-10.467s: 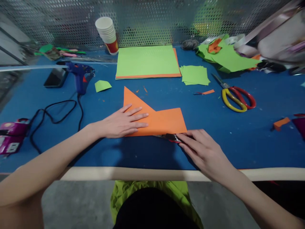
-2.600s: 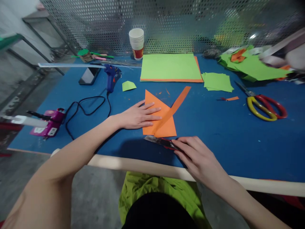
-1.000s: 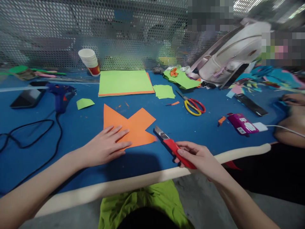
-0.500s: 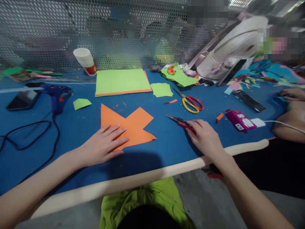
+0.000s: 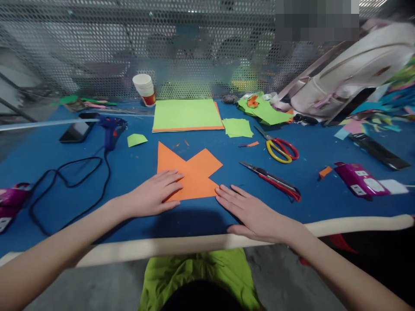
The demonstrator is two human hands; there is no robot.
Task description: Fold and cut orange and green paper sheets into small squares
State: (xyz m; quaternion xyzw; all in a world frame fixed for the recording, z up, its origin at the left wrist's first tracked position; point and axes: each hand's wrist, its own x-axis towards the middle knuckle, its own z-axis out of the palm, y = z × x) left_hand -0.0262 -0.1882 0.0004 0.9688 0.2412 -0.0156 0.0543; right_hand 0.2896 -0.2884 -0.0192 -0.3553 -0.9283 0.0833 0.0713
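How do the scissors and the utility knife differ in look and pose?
The scissors have one yellow and one red looped handle; the knife has one straight red-and-black handle. The scissors lie beyond the knife, nearer the green squares. Both lie unheld, tips pointing away leftward.

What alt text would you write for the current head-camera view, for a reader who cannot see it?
Two bare hands, left hand and right hand, lie on folded orange paper on a blue table. A red-handled utility knife and scissors lie to the right; green sheets lie behind.
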